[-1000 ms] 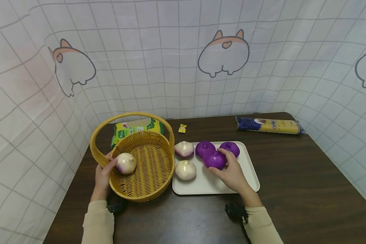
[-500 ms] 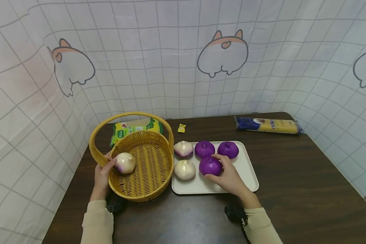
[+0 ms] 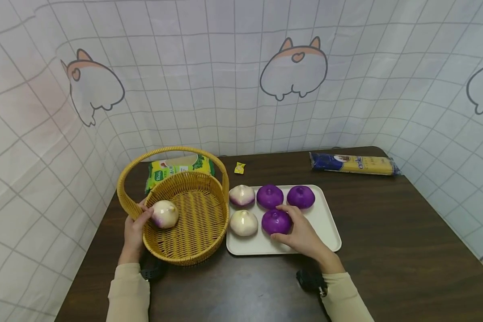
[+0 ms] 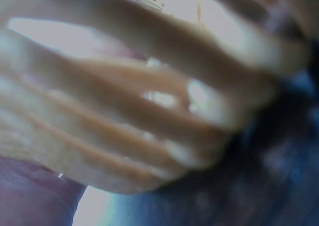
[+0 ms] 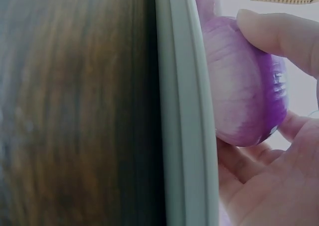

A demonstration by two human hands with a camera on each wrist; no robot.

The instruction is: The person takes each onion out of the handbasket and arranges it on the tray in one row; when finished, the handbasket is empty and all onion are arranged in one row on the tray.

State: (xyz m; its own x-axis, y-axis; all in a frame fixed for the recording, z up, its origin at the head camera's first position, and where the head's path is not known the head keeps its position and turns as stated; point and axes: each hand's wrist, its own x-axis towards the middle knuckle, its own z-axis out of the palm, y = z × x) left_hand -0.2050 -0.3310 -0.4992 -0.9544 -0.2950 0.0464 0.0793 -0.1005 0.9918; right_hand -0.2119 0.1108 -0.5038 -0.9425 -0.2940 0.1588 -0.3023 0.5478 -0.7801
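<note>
My left hand point(image 3: 134, 231) grips the side of a yellow wicker basket point(image 3: 197, 223), thumb over the rim beside a white onion point(image 3: 165, 214) that lies inside. Blurred woven strands fill the left wrist view. On the right, my right hand point(image 3: 302, 233) holds a purple onion point(image 3: 275, 221) between thumb and fingers, in the front row of a white tray point(image 3: 324, 241). Seen from the right wrist, this onion is paler below and sits just past the tray's edge. Behind it are two more purple onions; to its left are a white onion point(image 3: 243, 223) and a white-and-purple one point(image 3: 242, 196).
A green-and-yellow packet point(image 3: 157, 173) lies behind the basket, partly hidden by it. Toward the back are a small yellow wrapped piece point(image 3: 239, 168) and a long pasta packet point(image 3: 356, 164). The basket's tall handle point(image 3: 177, 149) arches over its opening. A patterned curtain encloses the dark table.
My right hand has brought the purple onion left and nearer, from overlapping the back row into the tray's front row beside the white onion. The left hand and basket stay put.
</note>
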